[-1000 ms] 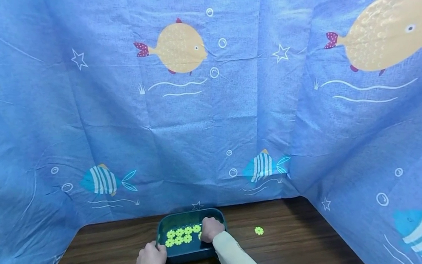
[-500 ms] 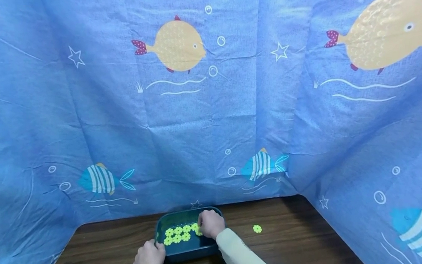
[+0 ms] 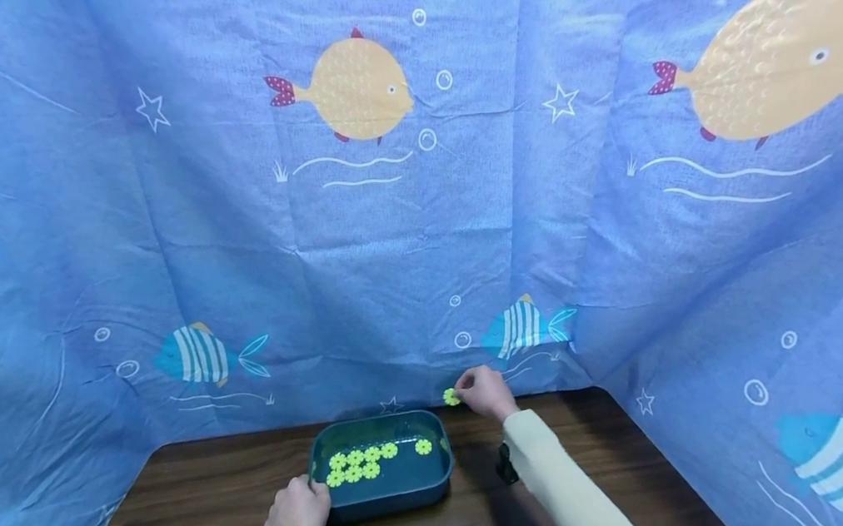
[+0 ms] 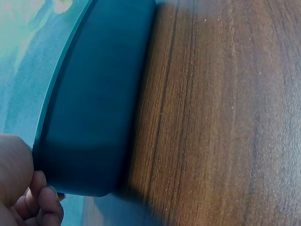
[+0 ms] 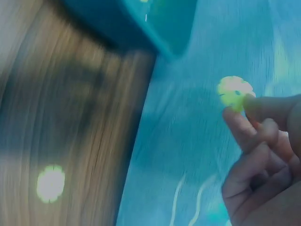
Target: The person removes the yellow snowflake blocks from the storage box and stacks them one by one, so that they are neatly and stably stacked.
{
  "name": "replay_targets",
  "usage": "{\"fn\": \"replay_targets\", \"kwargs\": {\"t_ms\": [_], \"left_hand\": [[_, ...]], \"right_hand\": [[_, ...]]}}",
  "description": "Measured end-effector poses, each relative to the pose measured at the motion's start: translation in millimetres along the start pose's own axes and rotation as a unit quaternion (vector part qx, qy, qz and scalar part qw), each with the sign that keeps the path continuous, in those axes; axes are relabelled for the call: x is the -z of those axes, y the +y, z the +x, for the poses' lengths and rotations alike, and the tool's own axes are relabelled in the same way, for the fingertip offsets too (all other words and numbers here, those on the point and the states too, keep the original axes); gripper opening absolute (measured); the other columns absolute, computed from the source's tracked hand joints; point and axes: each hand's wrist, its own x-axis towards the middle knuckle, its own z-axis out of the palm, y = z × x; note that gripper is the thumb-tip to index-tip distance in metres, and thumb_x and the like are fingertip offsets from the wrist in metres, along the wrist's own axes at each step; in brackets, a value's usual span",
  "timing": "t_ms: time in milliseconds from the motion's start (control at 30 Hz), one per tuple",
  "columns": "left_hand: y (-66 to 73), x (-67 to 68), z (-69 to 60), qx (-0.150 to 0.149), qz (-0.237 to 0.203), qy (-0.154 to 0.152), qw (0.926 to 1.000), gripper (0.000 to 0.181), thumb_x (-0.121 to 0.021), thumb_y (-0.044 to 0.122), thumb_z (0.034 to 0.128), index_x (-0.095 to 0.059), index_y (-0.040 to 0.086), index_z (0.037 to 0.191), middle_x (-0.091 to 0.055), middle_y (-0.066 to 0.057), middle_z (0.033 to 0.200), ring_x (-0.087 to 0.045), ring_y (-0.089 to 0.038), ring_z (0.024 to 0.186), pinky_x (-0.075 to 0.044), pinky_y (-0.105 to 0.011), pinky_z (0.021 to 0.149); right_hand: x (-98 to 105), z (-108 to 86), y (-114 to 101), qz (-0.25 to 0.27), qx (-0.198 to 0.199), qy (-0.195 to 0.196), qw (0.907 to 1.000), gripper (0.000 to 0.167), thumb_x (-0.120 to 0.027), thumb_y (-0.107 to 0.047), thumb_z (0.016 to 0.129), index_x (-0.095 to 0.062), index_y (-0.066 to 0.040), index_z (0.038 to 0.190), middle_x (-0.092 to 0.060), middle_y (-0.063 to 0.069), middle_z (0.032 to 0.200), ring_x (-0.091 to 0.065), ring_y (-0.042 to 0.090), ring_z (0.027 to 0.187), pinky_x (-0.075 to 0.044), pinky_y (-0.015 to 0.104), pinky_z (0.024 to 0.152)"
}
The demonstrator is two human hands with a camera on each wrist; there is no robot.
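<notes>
A dark teal rectangular tray (image 3: 389, 502) stands on the table against the cloth. Inside lie several yellow-green flower-shaped pieces (image 3: 355, 458), most grouped at the left, with a single flower piece (image 3: 424, 446) nearer the right end. My left hand (image 3: 298, 513) grips the tray's front left corner; curled fingers (image 4: 49, 202) show outside its wall. Beyond the tray's right back corner, my right hand (image 3: 485, 391) is raised and pinches one flower-shaped piece (image 5: 235, 92) between thumb and fingertips. Another flower-shaped piece (image 5: 51, 183) lies on the table, hidden behind my right arm in the head view.
The brown wood-grain table (image 3: 628, 482) extends right of the tray. A blue cloth (image 3: 409, 237) printed with fish and stars hangs behind and along both sides. A dark wrist strap (image 3: 506, 464) shows under my right sleeve.
My right hand has lifted out of the tray and moved right and back, carrying a flower-shaped piece. The left hand stays on the tray corner.
</notes>
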Motion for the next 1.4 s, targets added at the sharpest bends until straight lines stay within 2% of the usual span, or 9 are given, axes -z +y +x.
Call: {"fn": "replay_targets", "kwargs": {"t_ms": [167,333,467,633,933,1200,1400], "left_hand": [[0.7,1.0,1.4,0.0,0.002,-0.001,1.0,0.027,-0.052,0.016,0.0941,-0.067,0.002,0.077,-0.066,-0.014,0.07,-0.063,-0.028,0.063,-0.049,-0.047,0.057],[0.7,0.8,1.0,0.0,0.003,0.0,1.0,0.026,-0.053,0.016,0.094,-0.069,0.001,0.081,-0.067,-0.016,0.073,-0.064,-0.03,0.065,-0.05,-0.049,0.058],[0.5,0.0,0.9,-0.001,0.006,0.003,1.0,0.026,-0.054,0.017,0.0935,-0.071,-0.002,0.089,-0.069,-0.019,0.078,-0.065,-0.032,0.067,-0.051,-0.05,0.059],[0.4,-0.4,1.9,-0.001,0.005,0.006,1.0,0.025,-0.054,0.016,0.0933,-0.071,-0.002,0.088,-0.069,-0.018,0.076,-0.064,-0.032,0.066,-0.051,-0.05,0.059],[0.1,-2.0,2.4,0.001,0.007,0.004,1.0,0.025,-0.054,0.016,0.0932,-0.071,-0.001,0.088,-0.069,-0.019,0.077,-0.064,-0.032,0.066,-0.051,-0.051,0.059],[-0.7,-2.6,1.3,-0.002,0.004,0.005,1.0,0.025,-0.053,0.016,0.0932,-0.071,-0.001,0.087,-0.068,-0.018,0.076,-0.063,-0.031,0.064,-0.05,-0.05,0.057],[-0.6,-1.6,1.4,-0.003,0.002,0.007,1.0,0.024,-0.054,0.016,0.0936,-0.071,-0.001,0.088,-0.068,-0.018,0.075,-0.063,-0.031,0.064,-0.05,-0.05,0.057]], "right_hand": [[20.0,-1.5,36.4,-0.006,-0.039,-0.027,0.9989,0.013,-0.066,-0.01,0.091,-0.074,-0.008,0.083,-0.07,0.004,0.079,-0.055,0.016,0.066,-0.047,0.033,0.065],[22.9,-11.0,77.5,-0.006,-0.084,-0.039,0.9956,0.014,-0.063,-0.006,0.086,-0.07,-0.005,0.074,-0.064,0.002,0.069,-0.051,0.013,0.06,-0.045,0.028,0.061],[21.9,-22.1,98.4,0.026,-0.122,-0.051,0.9908,0.011,-0.062,-0.003,0.083,-0.067,-0.005,0.073,-0.058,0.001,0.063,-0.049,0.011,0.052,-0.041,0.024,0.05],[22.9,-32.3,108.7,0.069,-0.14,-0.079,0.9845,0.012,-0.057,0.004,0.078,-0.068,0.0,0.078,-0.061,0.003,0.066,-0.046,0.008,0.047,-0.034,0.02,0.043],[16.3,-42.3,119.2,0.081,-0.151,-0.11,0.979,0.011,-0.058,0.006,0.079,-0.067,-0.001,0.079,-0.051,0.0,0.056,-0.04,0.005,0.045,-0.031,0.018,0.043],[9.3,-43.1,124.6,0.084,-0.157,-0.099,0.979,0.012,-0.057,0.005,0.079,-0.067,-0.001,0.078,-0.051,-0.001,0.054,-0.042,0.006,0.046,-0.034,0.018,0.043],[5.7,-41.1,126.9,0.061,-0.157,-0.077,0.9827,0.015,-0.053,0.003,0.079,-0.068,0.0,0.078,-0.052,0.0,0.053,-0.047,0.008,0.048,-0.039,0.019,0.044]]}}
